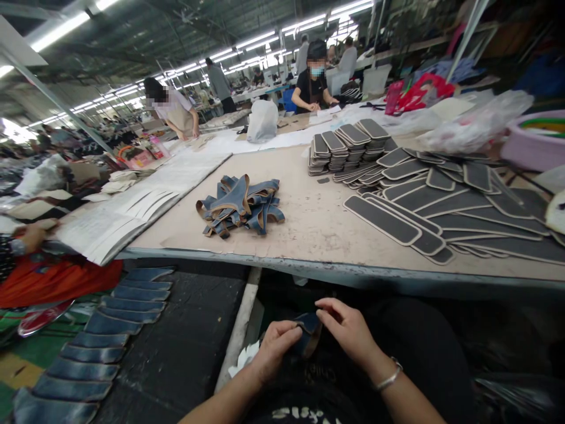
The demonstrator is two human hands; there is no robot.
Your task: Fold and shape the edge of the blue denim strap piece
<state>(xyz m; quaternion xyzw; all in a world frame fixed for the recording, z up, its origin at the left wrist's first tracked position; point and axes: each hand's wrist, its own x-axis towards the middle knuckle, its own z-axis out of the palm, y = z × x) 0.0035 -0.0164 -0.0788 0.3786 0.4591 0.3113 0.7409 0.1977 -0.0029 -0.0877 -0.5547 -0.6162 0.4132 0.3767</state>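
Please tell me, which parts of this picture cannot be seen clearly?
- Head view: the blue piece is mostly covered by the left hand and right hand.
- The grey strips run past the right edge.
- The far workers' table items are too small.
- The shirt print is cut off below.

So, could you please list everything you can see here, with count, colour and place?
Curved blue denim straps: one heap, blue with tan edges, table centre.
Flat dark grey sole pieces: many, grey with pale rims, table right, some stacked.
White sheets: several, table left.
Long blue denim strips: a row, lower left.
Worktable: one, beige.
Co-workers: several, far end.
Left hand, right hand: both gripping one blue denim piece, low centre.
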